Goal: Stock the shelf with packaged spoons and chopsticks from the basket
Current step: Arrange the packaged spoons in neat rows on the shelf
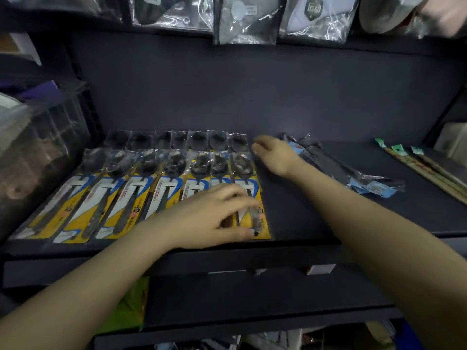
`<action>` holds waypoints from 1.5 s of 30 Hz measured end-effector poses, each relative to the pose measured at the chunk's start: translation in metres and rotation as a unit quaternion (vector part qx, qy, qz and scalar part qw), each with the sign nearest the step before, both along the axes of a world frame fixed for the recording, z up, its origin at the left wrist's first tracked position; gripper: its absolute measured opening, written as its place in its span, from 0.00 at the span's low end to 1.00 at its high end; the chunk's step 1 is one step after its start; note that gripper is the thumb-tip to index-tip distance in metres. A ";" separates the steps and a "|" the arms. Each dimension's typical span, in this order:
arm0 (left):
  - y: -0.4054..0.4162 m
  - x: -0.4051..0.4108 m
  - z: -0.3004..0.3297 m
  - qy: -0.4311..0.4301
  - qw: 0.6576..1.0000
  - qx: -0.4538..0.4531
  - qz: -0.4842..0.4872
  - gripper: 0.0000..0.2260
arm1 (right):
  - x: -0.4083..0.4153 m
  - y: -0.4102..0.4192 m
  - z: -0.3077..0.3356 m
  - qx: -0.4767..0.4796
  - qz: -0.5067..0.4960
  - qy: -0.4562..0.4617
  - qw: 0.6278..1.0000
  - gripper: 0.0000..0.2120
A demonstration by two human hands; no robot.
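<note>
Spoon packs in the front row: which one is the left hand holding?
The rightmost yellow pack, at the row's right end. The left hand pinches its lower part, and the right hand touches its top corner. The other packs lie untouched.

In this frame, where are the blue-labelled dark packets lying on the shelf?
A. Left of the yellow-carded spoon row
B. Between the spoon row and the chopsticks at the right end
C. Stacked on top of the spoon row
B: the blue-labelled packets lie right of the yellow-carded spoon row and left of the chopsticks on the shelf.
</note>
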State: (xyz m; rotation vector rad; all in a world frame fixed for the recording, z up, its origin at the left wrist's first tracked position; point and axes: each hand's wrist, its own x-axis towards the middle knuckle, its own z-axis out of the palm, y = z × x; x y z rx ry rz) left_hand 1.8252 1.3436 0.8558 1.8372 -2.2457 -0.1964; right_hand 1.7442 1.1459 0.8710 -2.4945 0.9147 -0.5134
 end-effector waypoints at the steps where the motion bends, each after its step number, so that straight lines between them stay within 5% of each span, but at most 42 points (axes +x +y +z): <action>1: -0.002 -0.001 0.003 0.023 1.000 -0.014 0.011 0.28 | -0.011 -0.010 0.001 -0.060 -0.030 0.007 0.998 0.16; 4: -0.016 -0.010 0.014 0.066 0.995 -0.065 0.037 0.27 | -0.052 -0.042 0.000 -0.107 -0.161 0.134 0.972 0.25; 7: -0.040 -0.022 0.021 0.062 0.994 -0.082 0.045 0.21 | -0.085 -0.063 0.000 -0.008 -0.234 0.217 0.948 0.40; 9: -0.062 -0.028 0.022 0.061 0.993 -0.084 0.062 0.15 | -0.095 -0.074 0.000 0.010 -0.206 0.210 0.956 0.36; 13: -0.112 -0.044 0.021 0.125 0.981 -0.041 0.140 0.14 | -0.101 -0.084 0.008 -0.011 -0.106 0.178 0.978 0.12; 19: -0.180 -0.069 0.017 0.180 0.960 0.038 0.212 0.19 | -0.116 -0.098 0.010 0.027 -0.011 0.173 0.985 0.10; 22: -0.201 -0.081 0.021 0.185 0.954 -0.008 0.236 0.14 | -0.126 -0.116 0.007 0.032 -0.016 0.080 0.996 0.17; 26: -0.219 -0.097 0.027 0.246 0.933 -0.077 0.251 0.12 | -0.141 -0.129 0.013 0.051 -0.016 -0.087 0.995 0.05; 29: -0.230 -0.111 0.037 0.400 0.878 -0.130 0.227 0.10 | -0.146 -0.127 0.026 0.004 0.028 -0.142 0.989 0.03; 31: -0.235 -0.120 0.045 0.511 0.819 -0.157 0.210 0.09 | -0.145 -0.122 0.029 -0.039 0.051 -0.108 0.992 0.11; 36: -0.237 -0.122 0.047 0.587 0.750 -0.193 0.237 0.06 | -0.144 -0.109 0.028 -0.020 0.155 -0.087 0.984 0.12; 40: -0.229 -0.104 0.047 0.676 0.673 -0.173 0.246 0.05 | -0.156 -0.113 0.030 0.132 0.161 -0.076 0.975 0.11; 45: -0.218 -0.085 0.051 0.737 0.603 -0.184 0.244 0.06 | -0.174 -0.122 0.022 0.344 0.232 -0.060 0.908 0.08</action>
